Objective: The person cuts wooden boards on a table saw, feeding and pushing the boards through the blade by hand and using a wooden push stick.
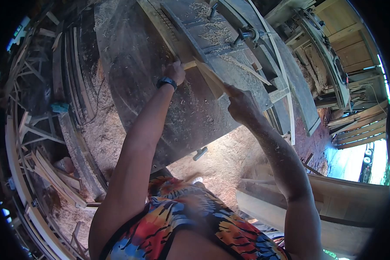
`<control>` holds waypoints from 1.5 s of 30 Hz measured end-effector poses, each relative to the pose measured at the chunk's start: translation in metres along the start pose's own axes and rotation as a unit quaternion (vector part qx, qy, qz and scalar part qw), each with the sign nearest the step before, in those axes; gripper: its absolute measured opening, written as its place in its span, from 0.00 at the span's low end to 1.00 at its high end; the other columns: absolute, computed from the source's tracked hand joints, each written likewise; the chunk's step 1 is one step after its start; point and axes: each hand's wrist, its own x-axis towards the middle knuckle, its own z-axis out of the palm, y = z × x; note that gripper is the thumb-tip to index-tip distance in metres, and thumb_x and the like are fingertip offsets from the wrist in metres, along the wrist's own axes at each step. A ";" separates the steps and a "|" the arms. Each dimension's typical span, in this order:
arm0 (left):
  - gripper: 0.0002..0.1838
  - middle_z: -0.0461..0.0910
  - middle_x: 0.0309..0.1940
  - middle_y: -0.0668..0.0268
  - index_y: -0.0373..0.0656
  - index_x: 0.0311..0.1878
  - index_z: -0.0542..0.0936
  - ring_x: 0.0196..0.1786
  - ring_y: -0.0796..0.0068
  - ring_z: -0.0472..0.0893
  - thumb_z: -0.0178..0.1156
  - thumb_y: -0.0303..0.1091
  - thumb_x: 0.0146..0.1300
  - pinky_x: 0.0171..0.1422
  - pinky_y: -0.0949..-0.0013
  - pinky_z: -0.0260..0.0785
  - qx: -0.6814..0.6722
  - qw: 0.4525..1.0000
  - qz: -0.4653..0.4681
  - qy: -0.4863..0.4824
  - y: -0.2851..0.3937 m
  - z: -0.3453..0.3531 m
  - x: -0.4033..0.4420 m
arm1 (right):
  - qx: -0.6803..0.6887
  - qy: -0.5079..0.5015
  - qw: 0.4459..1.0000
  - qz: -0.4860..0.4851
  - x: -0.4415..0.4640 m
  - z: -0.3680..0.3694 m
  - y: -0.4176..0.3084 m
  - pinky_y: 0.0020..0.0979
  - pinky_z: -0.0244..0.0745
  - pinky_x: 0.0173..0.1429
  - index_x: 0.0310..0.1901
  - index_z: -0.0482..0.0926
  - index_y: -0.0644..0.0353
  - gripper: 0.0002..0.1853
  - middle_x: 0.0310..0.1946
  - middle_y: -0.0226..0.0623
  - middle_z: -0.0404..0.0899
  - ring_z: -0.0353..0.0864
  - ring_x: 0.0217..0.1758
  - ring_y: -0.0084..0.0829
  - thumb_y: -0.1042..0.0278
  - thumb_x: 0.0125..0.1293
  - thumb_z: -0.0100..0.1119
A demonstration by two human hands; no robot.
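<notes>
A short piece of wood [209, 78] lies against the end of a long fence [182, 32] on the worktable. My left hand [175, 73], with a dark watch at the wrist, is closed at the wood's pale left end [189, 65]. At its near right end, my right hand [242, 104] grips the same piece, the fingers curled around the tip. The undersides of both hands are hidden.
The dark worktable [134, 82] is dusted with shavings [216, 32]. A clamp-like metal fitting [245, 37] stands at the upper right, near a thin loose strip [247, 69]. A handle [199, 154] juts below the front edge. Boards [58, 177] are stacked at left; sawdust covers the floor.
</notes>
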 end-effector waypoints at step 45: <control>0.30 0.75 0.61 0.46 0.45 0.75 0.57 0.67 0.47 0.72 0.40 0.48 0.74 0.80 0.44 0.41 -0.021 0.998 -0.045 -0.026 -0.033 -0.027 0.078 | 0.004 -0.022 1.000 0.020 0.099 -0.014 -0.046 0.44 0.77 0.58 0.65 0.74 0.42 0.30 0.49 0.52 0.82 0.83 0.53 0.47 0.76 0.60 0.53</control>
